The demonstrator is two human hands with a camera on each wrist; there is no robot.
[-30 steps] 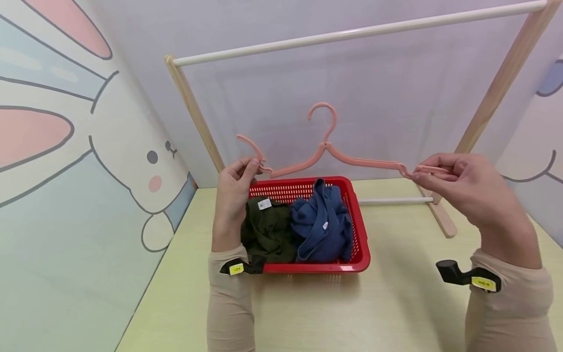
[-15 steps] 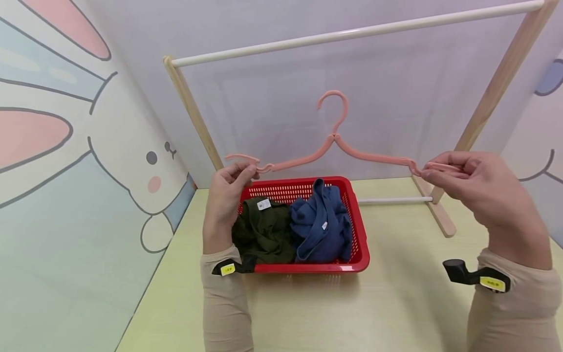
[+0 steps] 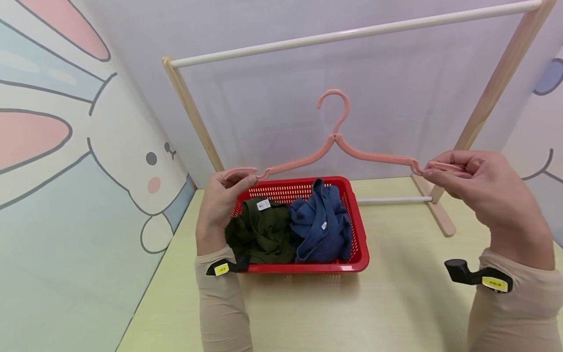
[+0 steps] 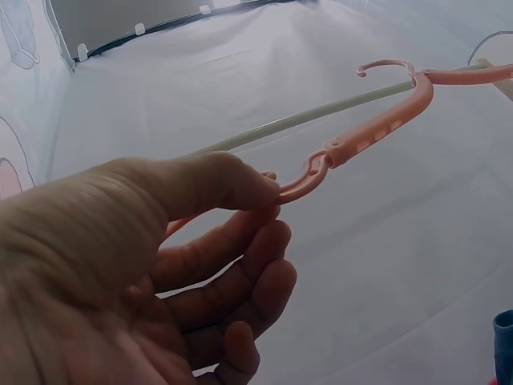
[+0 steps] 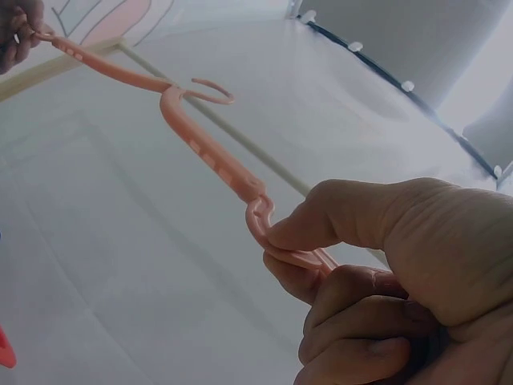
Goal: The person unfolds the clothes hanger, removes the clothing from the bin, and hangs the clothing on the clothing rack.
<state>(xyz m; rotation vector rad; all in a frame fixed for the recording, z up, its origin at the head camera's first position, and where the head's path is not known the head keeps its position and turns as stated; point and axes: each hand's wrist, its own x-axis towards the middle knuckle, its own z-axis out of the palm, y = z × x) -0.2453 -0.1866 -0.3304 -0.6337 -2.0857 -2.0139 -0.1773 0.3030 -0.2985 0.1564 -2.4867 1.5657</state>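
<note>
A pink folding clothes hanger [image 3: 308, 159] is held up level between both hands, its hook upward, in front of the rack. My left hand [image 3: 220, 200] pinches its left end between thumb and fingers; in the left wrist view the thumb [image 4: 248, 183] lies over the notched end piece. My right hand [image 3: 484, 186] grips the right end, and the right wrist view shows the thumb on it with the other fingers curled below. Beneath the hanger stands a red basket [image 3: 361, 244] with a dark green garment [image 3: 268, 234] and a blue garment [image 3: 323, 225] in it.
Behind the hanger rises a clothes rack with a white top bar [image 3: 352, 34] and wooden side posts [image 3: 497, 88]. Its foot [image 3: 442, 220] rests on the pale table [image 3: 396, 303] right of the basket. A wall with a rabbit drawing [image 3: 127, 161] borders the left side.
The left hand has moved left and down a little, and the hanger's loose left end piece has swung down into that hand. The hanger and right hand have shifted slightly right.
</note>
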